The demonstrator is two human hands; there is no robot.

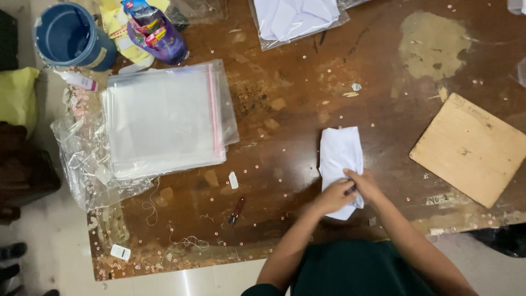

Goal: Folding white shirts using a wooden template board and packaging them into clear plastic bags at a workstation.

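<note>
A folded white cloth (340,153) lies on the worn brown table (307,98), in front of me. My left hand (334,196) and my right hand (364,185) both grip its near end, fingers closed on the fabric and almost touching each other. The far part of the cloth lies flat on the wood. A stack of clear plastic bags with a red strip (164,120) rests to the left, well apart from both hands.
A square wooden board (472,149) lies at the right. A blue bucket (71,35), a purple bottle (156,33) and yellow cloth sit at the far left. A bagged white garment (296,19) lies at the far edge. Small snips (236,211) lie near the front edge.
</note>
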